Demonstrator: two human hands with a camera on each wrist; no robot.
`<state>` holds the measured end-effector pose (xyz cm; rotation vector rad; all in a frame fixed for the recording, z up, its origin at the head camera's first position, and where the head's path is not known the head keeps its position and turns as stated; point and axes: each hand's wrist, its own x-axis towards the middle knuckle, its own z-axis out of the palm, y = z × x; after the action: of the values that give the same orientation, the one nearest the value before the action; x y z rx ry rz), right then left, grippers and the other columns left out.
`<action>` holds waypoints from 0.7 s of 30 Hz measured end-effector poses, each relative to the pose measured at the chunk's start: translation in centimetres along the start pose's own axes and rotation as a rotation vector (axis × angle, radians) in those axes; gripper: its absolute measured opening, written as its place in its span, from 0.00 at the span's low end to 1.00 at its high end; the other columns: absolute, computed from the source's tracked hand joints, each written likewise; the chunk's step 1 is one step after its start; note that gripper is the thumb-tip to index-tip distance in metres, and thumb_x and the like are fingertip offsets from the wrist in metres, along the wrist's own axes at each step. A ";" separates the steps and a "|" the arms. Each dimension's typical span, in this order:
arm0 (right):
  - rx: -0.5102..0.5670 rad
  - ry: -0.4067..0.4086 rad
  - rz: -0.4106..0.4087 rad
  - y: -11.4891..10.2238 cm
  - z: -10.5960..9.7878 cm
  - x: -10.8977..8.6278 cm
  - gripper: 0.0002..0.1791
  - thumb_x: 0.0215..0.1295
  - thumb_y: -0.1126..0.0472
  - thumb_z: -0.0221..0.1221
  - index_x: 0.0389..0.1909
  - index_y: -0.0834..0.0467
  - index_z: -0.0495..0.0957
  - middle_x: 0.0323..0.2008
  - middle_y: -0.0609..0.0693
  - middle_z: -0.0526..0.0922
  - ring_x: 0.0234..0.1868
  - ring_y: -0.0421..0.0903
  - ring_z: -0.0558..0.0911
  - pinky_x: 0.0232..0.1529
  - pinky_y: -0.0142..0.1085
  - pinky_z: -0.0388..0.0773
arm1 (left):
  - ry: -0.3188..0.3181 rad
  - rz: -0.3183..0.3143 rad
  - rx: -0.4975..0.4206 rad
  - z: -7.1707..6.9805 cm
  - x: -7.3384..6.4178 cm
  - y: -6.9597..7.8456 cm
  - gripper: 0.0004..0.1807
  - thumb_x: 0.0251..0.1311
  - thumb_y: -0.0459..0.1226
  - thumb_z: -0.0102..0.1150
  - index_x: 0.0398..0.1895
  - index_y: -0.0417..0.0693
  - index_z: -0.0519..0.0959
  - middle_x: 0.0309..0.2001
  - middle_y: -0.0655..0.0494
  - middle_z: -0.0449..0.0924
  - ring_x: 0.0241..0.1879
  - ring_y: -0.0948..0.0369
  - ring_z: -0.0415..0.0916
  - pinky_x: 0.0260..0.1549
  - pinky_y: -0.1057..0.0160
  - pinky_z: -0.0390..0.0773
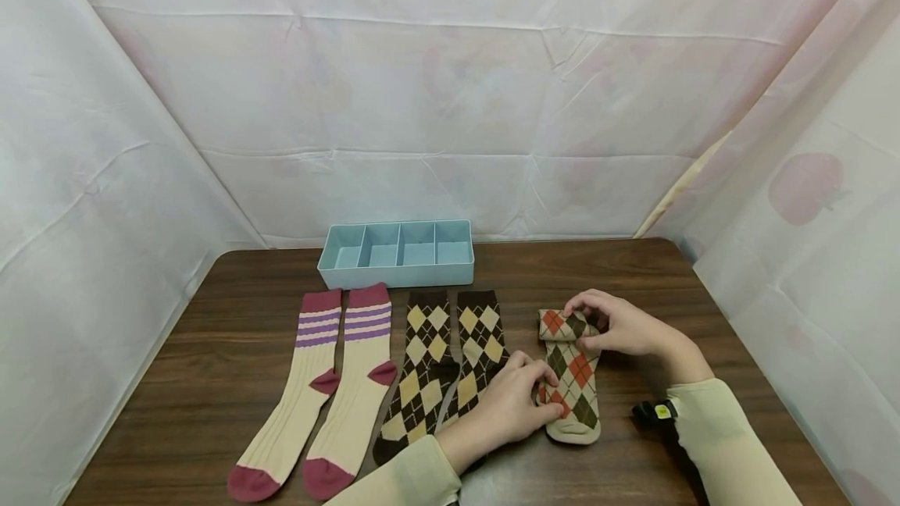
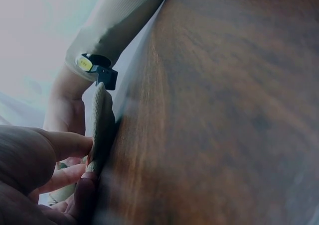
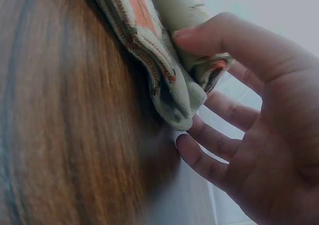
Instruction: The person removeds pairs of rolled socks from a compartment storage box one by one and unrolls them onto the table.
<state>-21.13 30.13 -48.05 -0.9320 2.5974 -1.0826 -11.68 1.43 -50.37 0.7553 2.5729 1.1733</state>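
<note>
A pair of beige argyle socks with orange and green diamonds lies at the right, stacked, its cuff end folded over into a thick roll. My right hand holds that rolled end; in the right wrist view, the thumb presses the roll while the other fingers curve behind it. At the left edge of the same socks, my left hand rests with loosely bent fingers touching the fabric. The left wrist view shows the sock edge beside its fingertips, partly hidden by them.
Two dark brown argyle socks lie left of the beige pair, one partly under my left forearm. Farther left are two cream socks with maroon toes and purple stripes. A light blue tray with several compartments stands at the table's back.
</note>
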 end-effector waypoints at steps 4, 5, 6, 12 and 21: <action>0.005 -0.007 0.017 0.1 -0.3 -0.1 0.18 0.78 0.62 0.68 0.63 0.51 0.78 0.51 0.48 0.80 0.41 0.46 0.78 0.39 0.40 0.79 | -0.009 0.002 -0.008 0.0 0.0 0.1 0.14 0.63 0.43 0.81 0.46 0.57 0.85 0.45 0.62 0.71 0.31 0.71 0.67 0.33 0.70 0.72; 0.007 -0.008 0.030 0.2 -0.4 -0.2 0.16 0.79 0.61 0.66 0.63 0.50 0.78 0.49 0.47 0.81 0.39 0.45 0.77 0.38 0.39 0.78 | -0.010 0.002 -0.012 -0.1 0.0 0.1 0.14 0.63 0.43 0.81 0.46 0.57 0.85 0.45 0.62 0.71 0.31 0.72 0.67 0.33 0.70 0.72; 0.011 -0.007 0.044 0.2 -0.4 -0.2 0.15 0.81 0.61 0.64 0.63 0.50 0.78 0.46 0.47 0.81 0.37 0.45 0.77 0.37 0.38 0.77 | -0.011 0.000 -0.016 -0.1 -0.1 0.1 0.14 0.62 0.43 0.81 0.46 0.57 0.85 0.44 0.62 0.71 0.31 0.72 0.67 0.33 0.70 0.72; -0.017 0.052 0.142 0.6 -0.6 0.1 0.11 0.87 0.55 0.56 0.62 0.52 0.77 0.38 0.47 0.82 0.33 0.46 0.80 0.35 0.39 0.77 | -0.038 0.011 -0.009 -0.3 -0.1 0.1 0.14 0.61 0.45 0.81 0.45 0.58 0.85 0.42 0.64 0.71 0.31 0.72 0.67 0.34 0.71 0.72; -0.076 0.140 0.226 1.8 -0.3 0.4 0.20 0.85 0.51 0.60 0.67 0.57 0.76 0.40 0.45 0.84 0.35 0.41 0.82 0.40 0.41 0.79 | -0.097 0.026 0.000 -0.4 -0.1 0.2 0.14 0.60 0.47 0.81 0.44 0.60 0.84 0.41 0.67 0.71 0.33 0.74 0.67 0.35 0.72 0.72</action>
<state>-22.45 31.00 -49.06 -0.5765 2.7905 -1.0298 -11.70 1.26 -49.95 0.8271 2.4915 1.1151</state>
